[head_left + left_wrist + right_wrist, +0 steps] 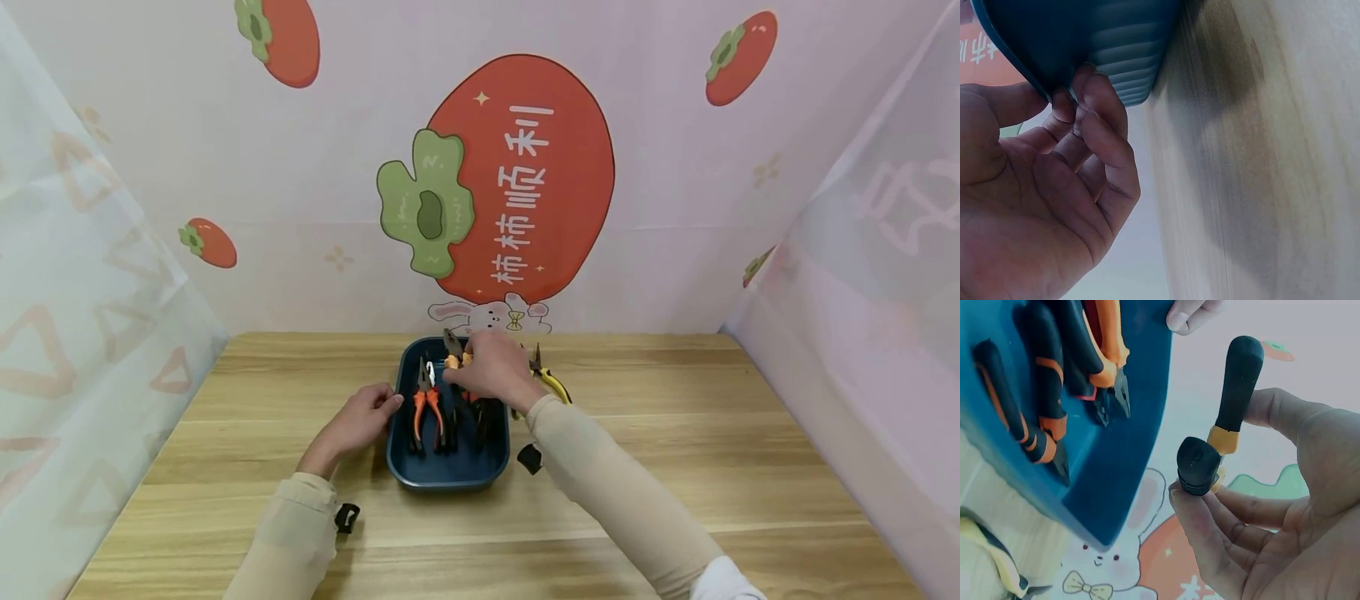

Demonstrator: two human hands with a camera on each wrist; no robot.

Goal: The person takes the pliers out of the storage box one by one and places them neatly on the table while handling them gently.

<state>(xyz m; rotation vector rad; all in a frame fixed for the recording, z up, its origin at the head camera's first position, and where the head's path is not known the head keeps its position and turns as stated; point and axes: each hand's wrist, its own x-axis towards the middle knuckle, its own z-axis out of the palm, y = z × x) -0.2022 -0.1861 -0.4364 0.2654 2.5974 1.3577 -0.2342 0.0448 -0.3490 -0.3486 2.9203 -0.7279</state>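
Note:
A dark blue rectangular plastic bin [450, 479] stands on the table with several pliers in it. At its left rim my left hand [367, 414] pinches the edge, thumb on top and curled fingers against the outer wall, as the left wrist view shows [1054, 169]. Above the bin's far end my right hand [497, 364] grips pliers [453, 345] with black-and-orange handles [1239, 381], jaws pointing away. Inside lie orange-handled long-nose pliers [427, 410] and black-and-orange pliers [1050, 375]; my right arm hides some of the contents.
Yellow-handled pliers [556, 386] lie on the wooden table [675, 467], right of the bin and partly behind my right wrist. A printed backdrop [660, 275] rises along the table's far edge, with fabric sides left and right.

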